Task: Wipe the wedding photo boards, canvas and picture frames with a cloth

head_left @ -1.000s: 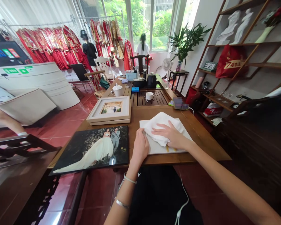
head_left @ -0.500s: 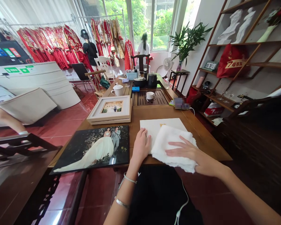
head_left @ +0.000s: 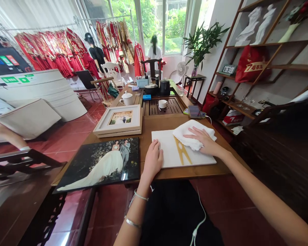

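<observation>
A white panel (head_left: 169, 157) lies on the wooden table in front of me, with a yellow A-shaped stand (head_left: 181, 152) on its upper face. My left hand (head_left: 153, 158) holds the panel's left edge, its fingers close together. Over the panel's far right part is a folded white cloth (head_left: 192, 128), which covers the stand's top. My right hand (head_left: 201, 138) has hold of the cloth from above, pressing it down with fingers somewhat spread. To the left lies a glossy wedding photo panel (head_left: 105, 160). Behind it, a pale framed picture (head_left: 120, 118) rests on another frame.
A lidded white cup (head_left: 127, 99), a tea tray (head_left: 169, 106) with a white cup (head_left: 162, 104), and a phone (head_left: 195, 111) on a cable are farther back. Shelves (head_left: 267, 46) stand at right. Two people are near the window, and another person's leg shows at left.
My right hand has pushed the cloth away from me across the panel, uncovering the yellow stand's legs and the near right corner. My left hand stays at the left edge.
</observation>
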The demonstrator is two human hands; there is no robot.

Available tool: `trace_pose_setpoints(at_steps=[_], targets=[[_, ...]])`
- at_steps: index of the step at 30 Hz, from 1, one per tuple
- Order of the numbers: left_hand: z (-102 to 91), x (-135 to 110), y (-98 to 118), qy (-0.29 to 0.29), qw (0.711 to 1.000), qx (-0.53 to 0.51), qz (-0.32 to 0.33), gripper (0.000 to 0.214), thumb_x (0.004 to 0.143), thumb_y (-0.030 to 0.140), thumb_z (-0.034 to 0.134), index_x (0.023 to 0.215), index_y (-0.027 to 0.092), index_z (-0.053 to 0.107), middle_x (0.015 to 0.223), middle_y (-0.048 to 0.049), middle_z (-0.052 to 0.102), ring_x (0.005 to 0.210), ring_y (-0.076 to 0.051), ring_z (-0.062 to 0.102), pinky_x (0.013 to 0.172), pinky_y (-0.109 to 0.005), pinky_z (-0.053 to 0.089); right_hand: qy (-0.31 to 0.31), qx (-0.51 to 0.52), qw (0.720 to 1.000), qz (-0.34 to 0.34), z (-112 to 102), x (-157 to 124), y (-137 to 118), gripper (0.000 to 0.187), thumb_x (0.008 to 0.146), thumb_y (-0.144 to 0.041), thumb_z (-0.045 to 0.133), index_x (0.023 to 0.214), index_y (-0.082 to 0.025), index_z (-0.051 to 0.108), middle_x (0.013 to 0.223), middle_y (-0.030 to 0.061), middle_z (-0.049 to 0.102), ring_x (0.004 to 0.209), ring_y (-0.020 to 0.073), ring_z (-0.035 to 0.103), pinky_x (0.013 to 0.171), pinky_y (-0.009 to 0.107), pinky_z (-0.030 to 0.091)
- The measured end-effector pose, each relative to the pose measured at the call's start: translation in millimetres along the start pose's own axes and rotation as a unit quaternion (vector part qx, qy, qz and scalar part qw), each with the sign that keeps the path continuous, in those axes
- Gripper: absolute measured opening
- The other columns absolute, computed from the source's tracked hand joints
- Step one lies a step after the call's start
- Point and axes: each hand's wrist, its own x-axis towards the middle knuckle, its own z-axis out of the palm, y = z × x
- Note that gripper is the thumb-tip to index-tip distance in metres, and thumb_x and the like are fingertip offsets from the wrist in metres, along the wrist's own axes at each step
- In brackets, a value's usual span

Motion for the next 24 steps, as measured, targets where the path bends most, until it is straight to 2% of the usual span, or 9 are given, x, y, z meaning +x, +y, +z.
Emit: trace_pose_setpoints(at_steps=[4,8,14,17,19,22,24], targets=[[1.4,0,-3,0.010,1.000,-0.005,0.005,0.039,0.089,0.019,0.042,0.125,0.010,0.052,0.139,-0.0177,0.049,0.135,-0.026,0.041,0.114,-0.047,0.031,0.005,0.005,1.000,0.019,-1,26,6,0.061,0.074,-0.014,0.050,0.132,-0.030,0.053,0.149,0.0079,0.038,0.140,0.0323,0.025,0.107,0.064,0.018],[2.4,0,-2,0.014,1.000,-0.003,-0.001,0.039,0.088,0.019,0.042,0.125,0.010,0.053,0.139,-0.0175,0.049,0.135,-0.026,0.041,0.115,-0.046,0.031,0.017,0.010,1.000,0.017,1,22,3,0.062,0.071,-0.010,0.048,0.129,-0.029,0.057,0.145,0.0070,0.044,0.139,0.0316,0.028,0.107,0.065,0.017],[2.7,-1,1,0.011,1.000,0.006,-0.004,0.038,0.089,0.018,0.042,0.124,0.007,0.053,0.139,-0.0196,0.048,0.136,-0.026,0.039,0.115,-0.047,0.030,0.021,0.038,0.999,-0.015,-7,-32,-20,0.058,0.072,-0.014,0.048,0.126,-0.030,0.059,0.144,0.0054,0.046,0.139,0.0318,0.028,0.108,0.065,0.014],[2.6,-1,1,0.013,1.000,0.002,-0.005,0.038,0.089,0.018,0.042,0.124,0.009,0.053,0.139,-0.0188,0.048,0.136,-0.026,0.039,0.115,-0.046,0.030,-0.004,0.047,0.998,-0.035,-17,-66,-36,0.062,0.071,-0.012,0.048,0.128,-0.034,0.058,0.145,0.0030,0.044,0.139,0.0314,0.027,0.109,0.064,0.015],[2.5,0,1,0.013,1.000,0.001,-0.004,0.038,0.089,0.018,0.042,0.124,0.009,0.052,0.139,-0.0189,0.048,0.136,-0.026,0.039,0.115,-0.046,0.031,-0.030,0.049,0.998,-0.040,-24,-85,-44,0.059,0.075,-0.014,0.051,0.129,-0.038,0.056,0.147,0.0002,0.042,0.139,0.0312,0.027,0.110,0.063,0.015],[2.5,0,0,0.013,1.000,0.006,0.001,0.038,0.089,0.018,0.042,0.124,0.008,0.053,0.139,-0.0191,0.049,0.136,-0.026,0.039,0.115,-0.047,0.031,-0.067,0.065,0.995,-0.036,-30,-101,-49,0.053,0.080,-0.022,0.056,0.129,-0.043,0.055,0.148,-0.0041,0.039,0.139,0.0306,0.026,0.112,0.061,0.013],[2.6,0,-1,0.012,1.000,0.011,0.006,0.038,0.089,0.018,0.041,0.124,0.008,0.053,0.139,-0.0191,0.049,0.136,-0.027,0.040,0.114,-0.048,0.031,-0.059,0.087,0.994,-0.021,-31,-101,-47,0.045,0.081,-0.028,0.057,0.123,-0.044,0.059,0.146,-0.0058,0.042,0.138,0.0301,0.029,0.113,0.058,0.013]])
